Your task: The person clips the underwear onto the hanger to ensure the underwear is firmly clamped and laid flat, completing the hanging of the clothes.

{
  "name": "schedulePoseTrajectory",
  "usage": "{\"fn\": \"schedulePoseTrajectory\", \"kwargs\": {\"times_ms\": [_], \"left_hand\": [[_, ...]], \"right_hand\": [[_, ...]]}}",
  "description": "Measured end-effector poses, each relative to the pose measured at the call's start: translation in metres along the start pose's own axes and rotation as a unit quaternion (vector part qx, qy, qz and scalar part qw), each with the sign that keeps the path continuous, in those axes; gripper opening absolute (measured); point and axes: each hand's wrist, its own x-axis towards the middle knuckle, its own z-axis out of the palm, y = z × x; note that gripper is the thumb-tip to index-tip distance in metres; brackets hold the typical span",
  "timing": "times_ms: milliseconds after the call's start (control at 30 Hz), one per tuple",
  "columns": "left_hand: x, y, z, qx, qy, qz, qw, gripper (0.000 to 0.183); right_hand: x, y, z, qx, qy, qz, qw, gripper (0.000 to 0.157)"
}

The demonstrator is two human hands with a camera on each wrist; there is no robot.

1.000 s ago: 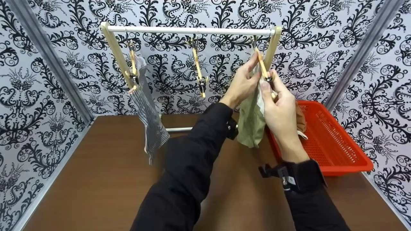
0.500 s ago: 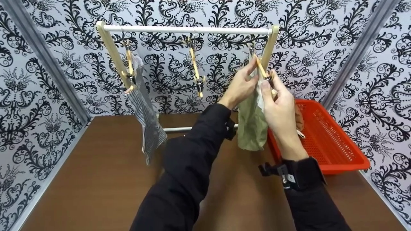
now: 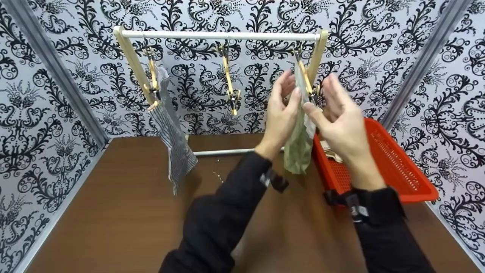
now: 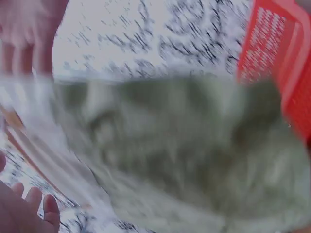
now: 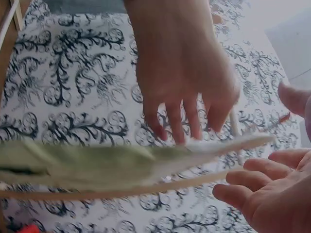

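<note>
A pale green garment (image 3: 297, 153) with a whitish top edge hangs from the rightmost clip hanger (image 3: 304, 76), whose bar appears end-on. To its left is my left hand (image 3: 280, 115), fingers loosely bent and holding nothing. My right hand (image 3: 343, 125) is on the other side, fingers spread, its thumb close to the lower clip; whether it touches cannot be told. In the left wrist view the green garment (image 4: 184, 145) is blurred and fills most of the frame. The right wrist view shows the garment (image 5: 112, 167) between both hands.
A striped garment (image 3: 174, 144) hangs on the left hanger (image 3: 153, 79). The middle hanger (image 3: 228, 79) carries no cloth. All hang from a white rod (image 3: 219, 35) on a wooden frame. A red basket (image 3: 416, 196) at right holds some light cloth (image 3: 330, 151), partly behind my right hand.
Both hands have let go of the hanger and garment and drawn apart, the left to the left and slightly down, the right to the right. The green garment now hangs free from the hanger.
</note>
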Motion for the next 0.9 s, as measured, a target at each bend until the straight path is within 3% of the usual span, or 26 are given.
{"fn": "schedulePoseTrajectory", "kwargs": {"times_ms": [100,167,233,333,400,433,467,533,667,733,800,900], "left_hand": [[-0.022,0.009,0.003,0.019,0.010,0.081,0.9965,0.041],[-0.036,0.015,0.005,0.055,0.017,0.170,0.9837,0.034],[-0.049,0.020,0.007,0.102,0.019,0.271,0.9571,0.027],[-0.068,0.024,0.013,0.177,0.003,0.389,0.9041,0.023],[-0.081,0.023,0.021,0.212,-0.033,0.417,0.8830,0.025],[-0.087,0.020,0.025,0.230,-0.052,0.416,0.8781,0.026],[-0.092,0.017,0.031,0.247,-0.074,0.405,0.8771,0.027],[-0.101,0.005,0.041,0.268,-0.116,0.359,0.8865,0.031],[-0.111,-0.025,0.058,0.296,-0.167,0.190,0.9211,0.042],[-0.111,-0.042,0.064,0.291,-0.169,0.098,0.9365,0.047],[-0.108,-0.058,0.070,0.284,-0.163,0.019,0.9446,0.052],[-0.101,-0.080,0.077,0.277,-0.142,-0.046,0.9490,0.054]], "right_hand": [[-0.001,-0.007,-0.015,-0.008,-0.001,-0.008,1.000,0.081],[-0.002,-0.010,-0.026,-0.009,0.000,-0.010,1.000,0.075],[0.001,-0.011,-0.038,-0.018,0.008,-0.001,1.000,0.069],[0.010,-0.005,-0.054,-0.035,0.024,0.020,0.999,0.062],[0.019,0.004,-0.064,-0.044,0.031,0.038,0.998,0.059],[0.024,0.010,-0.069,-0.049,0.032,0.043,0.997,0.057],[0.029,0.018,-0.074,-0.055,0.032,0.048,0.997,0.055],[0.039,0.035,-0.081,-0.078,0.025,0.061,0.995,0.054],[0.053,0.076,-0.091,-0.145,-0.012,0.093,0.985,0.060],[0.057,0.096,-0.093,-0.175,-0.039,0.101,0.979,0.062],[0.060,0.113,-0.093,-0.198,-0.064,0.101,0.973,0.063],[0.063,0.136,-0.092,-0.216,-0.089,0.101,0.967,0.061]]}}
